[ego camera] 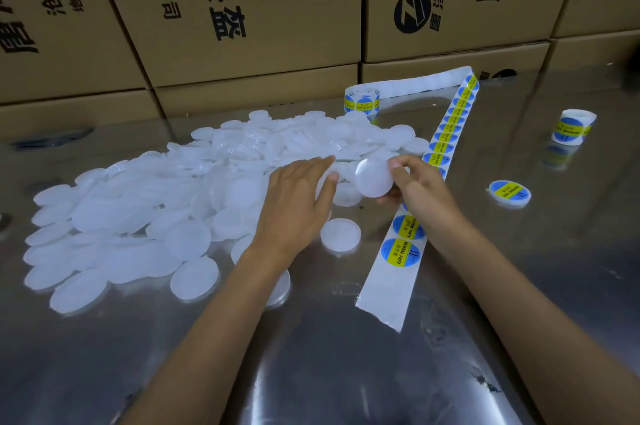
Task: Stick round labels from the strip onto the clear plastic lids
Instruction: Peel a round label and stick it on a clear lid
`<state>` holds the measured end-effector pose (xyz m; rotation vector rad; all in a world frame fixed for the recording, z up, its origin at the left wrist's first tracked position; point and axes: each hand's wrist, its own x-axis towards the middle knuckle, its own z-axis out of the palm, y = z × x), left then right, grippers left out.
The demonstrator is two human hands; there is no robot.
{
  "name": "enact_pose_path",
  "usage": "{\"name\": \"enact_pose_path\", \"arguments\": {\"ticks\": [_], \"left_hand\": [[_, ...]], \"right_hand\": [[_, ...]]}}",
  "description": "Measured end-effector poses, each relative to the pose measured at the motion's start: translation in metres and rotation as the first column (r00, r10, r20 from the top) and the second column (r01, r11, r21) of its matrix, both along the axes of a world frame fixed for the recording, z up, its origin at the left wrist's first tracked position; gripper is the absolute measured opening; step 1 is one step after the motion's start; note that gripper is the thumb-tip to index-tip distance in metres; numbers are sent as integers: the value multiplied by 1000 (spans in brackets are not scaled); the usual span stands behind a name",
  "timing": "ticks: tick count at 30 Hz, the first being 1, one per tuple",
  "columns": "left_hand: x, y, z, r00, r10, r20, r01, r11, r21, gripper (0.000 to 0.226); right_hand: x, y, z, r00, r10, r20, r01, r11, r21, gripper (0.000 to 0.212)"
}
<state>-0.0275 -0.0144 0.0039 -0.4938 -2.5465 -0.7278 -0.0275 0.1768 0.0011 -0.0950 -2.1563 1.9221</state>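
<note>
Clear round plastic lid (pixel 374 178), pinched by right hand (pixel 420 187), could slip; left hand (pixel 294 203) rests flat-fingered on pile (pixel 173 203).

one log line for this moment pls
right hand: holds bare lid | left hand: fingers on lid pile | strip: flat on table | labelled lid: set aside right

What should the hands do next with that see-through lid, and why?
Probably peel the nearest round label off the strip and press it onto the lid. The right hand already holds that lid up and it is bare, while the left hand rests on the pile of lids. Only one labelled lid lies finished.
</note>
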Motion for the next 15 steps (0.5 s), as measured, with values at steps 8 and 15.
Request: {"name": "enact_pose_path", "arguments": {"ticks": [8, 15], "left_hand": [[19, 5, 16, 765, -484, 424, -149, 508, 848, 22], [22, -5, 8, 682, -612, 402, -187, 385, 904, 29]], "right_hand": [[17, -13, 3, 977, 213, 8, -211, 974, -86, 15], [30, -18, 10, 965, 261, -3, -260, 962, -84, 25]]}}
